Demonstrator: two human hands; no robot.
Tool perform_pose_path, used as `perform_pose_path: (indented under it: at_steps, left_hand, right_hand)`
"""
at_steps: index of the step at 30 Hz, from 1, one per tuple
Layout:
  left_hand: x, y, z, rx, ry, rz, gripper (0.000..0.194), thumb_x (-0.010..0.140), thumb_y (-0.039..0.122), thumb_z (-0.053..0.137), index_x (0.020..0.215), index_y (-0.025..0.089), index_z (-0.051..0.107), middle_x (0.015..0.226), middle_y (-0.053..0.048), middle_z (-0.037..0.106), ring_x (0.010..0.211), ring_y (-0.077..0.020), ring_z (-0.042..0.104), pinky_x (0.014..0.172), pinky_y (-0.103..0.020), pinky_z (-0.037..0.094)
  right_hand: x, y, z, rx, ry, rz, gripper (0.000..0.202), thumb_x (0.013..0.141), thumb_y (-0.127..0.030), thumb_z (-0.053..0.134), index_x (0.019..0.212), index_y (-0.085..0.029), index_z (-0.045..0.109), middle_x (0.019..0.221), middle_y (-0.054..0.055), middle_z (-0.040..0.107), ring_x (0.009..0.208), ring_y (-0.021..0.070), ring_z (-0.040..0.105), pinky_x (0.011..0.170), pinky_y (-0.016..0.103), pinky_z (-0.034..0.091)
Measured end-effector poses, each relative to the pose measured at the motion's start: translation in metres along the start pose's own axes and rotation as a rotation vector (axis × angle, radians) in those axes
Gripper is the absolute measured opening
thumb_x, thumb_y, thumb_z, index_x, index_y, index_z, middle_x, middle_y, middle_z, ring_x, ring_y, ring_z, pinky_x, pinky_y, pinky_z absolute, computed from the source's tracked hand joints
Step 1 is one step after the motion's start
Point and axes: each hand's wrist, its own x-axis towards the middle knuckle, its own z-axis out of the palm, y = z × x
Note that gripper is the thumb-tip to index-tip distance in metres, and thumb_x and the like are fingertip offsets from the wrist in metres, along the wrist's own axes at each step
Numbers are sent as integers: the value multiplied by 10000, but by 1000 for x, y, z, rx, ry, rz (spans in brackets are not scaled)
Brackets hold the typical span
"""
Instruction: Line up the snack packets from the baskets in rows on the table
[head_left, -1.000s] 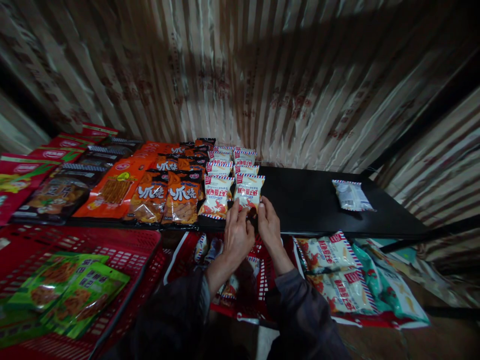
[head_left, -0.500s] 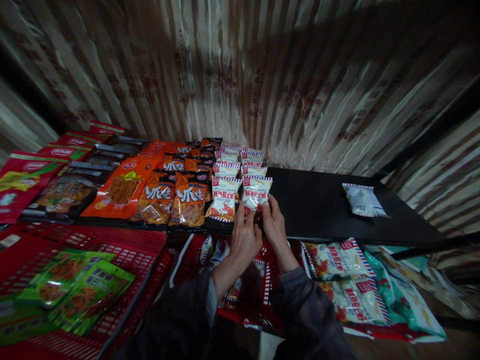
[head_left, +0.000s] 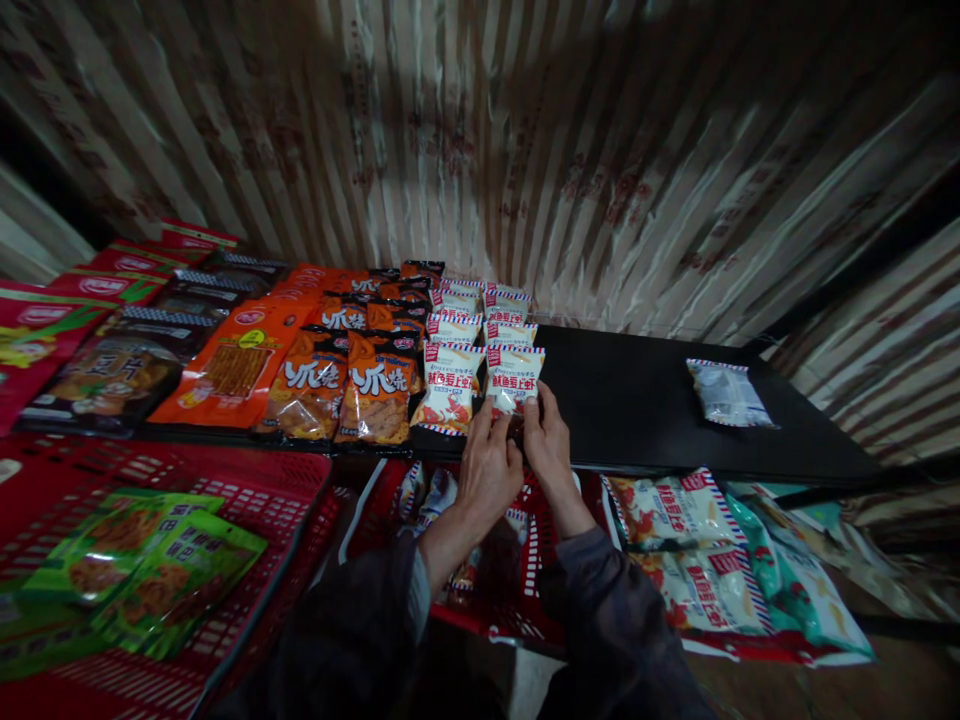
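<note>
A small white snack bag [head_left: 514, 375] with red lettering and a striped edge stands at the front of its row on the black shelf. My left hand [head_left: 489, 465] has its fingers on the bag's lower left part, and my right hand [head_left: 547, 440] grips its lower right edge. The bag's bottom is hidden behind my fingers. Just left of it is a matching white snack bag [head_left: 448, 385], with more of the same kind in rows behind both.
Orange-and-black snack bags [head_left: 377, 392], an orange bag [head_left: 238, 365] and dark bags [head_left: 127, 370] line the shelf's left. One bag [head_left: 727, 393] lies face down on the black shelf [head_left: 622, 400]. Below are a red basket [head_left: 300, 480] with green packets [head_left: 180, 575] and larger white bags [head_left: 705, 590].
The view has shifted slightly. Both hands stay at the same white snack bag, with hardly any movement against the shelf.
</note>
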Motion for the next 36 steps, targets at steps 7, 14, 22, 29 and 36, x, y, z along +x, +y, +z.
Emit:
perform_pose_path:
  at_steps: [7, 14, 22, 29, 36]
  left_hand:
    - [1, -4, 1, 10, 40, 30, 405, 815, 71, 454, 1200, 119, 568, 1327, -171, 577, 1259, -261, 530, 1079, -481, 446]
    - [2, -7, 1, 2, 74, 56, 395, 821, 84, 459, 1196, 122, 575, 1365, -175, 550, 1288, -273, 510, 1078, -484, 448]
    - [6, -10, 2, -54, 73, 6, 422, 825, 124, 464, 1234, 99, 565, 1428, -194, 490, 1343, -293, 453, 1093, -489, 425]
    - [7, -10, 4, -116, 64, -42, 459, 826, 136, 469, 1279, 95, 532, 1502, -193, 397, 1395, -300, 378, 1128, -493, 377]
    - [9, -10, 5, -184, 106, -65, 488, 822, 124, 465, 1309, 127, 498, 1506, -164, 402, 1419, -278, 338, 1137, -478, 377]
  right_hand:
    - [1, 2, 2, -18, 16, -4, 570, 918, -507, 348, 1334, -155, 514, 1273, 150, 631, 1122, 261, 603, 986, 429, 441]
    - [5, 2, 3, -36, 35, -8, 604, 900, -511, 366, 1345, -123, 493, 1342, 173, 577, 1222, 278, 546, 1045, 450, 397]
    - [9, 3, 2, -38, -19, 33, 672, 885, -565, 378, 1405, -144, 434, 1356, 171, 568, 1212, 293, 554, 1021, 467, 418]
    - [10, 3, 2, -64, -25, 20, 699, 873, -578, 349, 1403, -132, 440, 1336, 183, 582, 1192, 307, 563, 1008, 488, 421]
    - [10, 3, 1, -110, -32, 31, 679, 878, -572, 350, 1393, -143, 458, 1337, 182, 584, 1208, 308, 559, 1015, 497, 417]
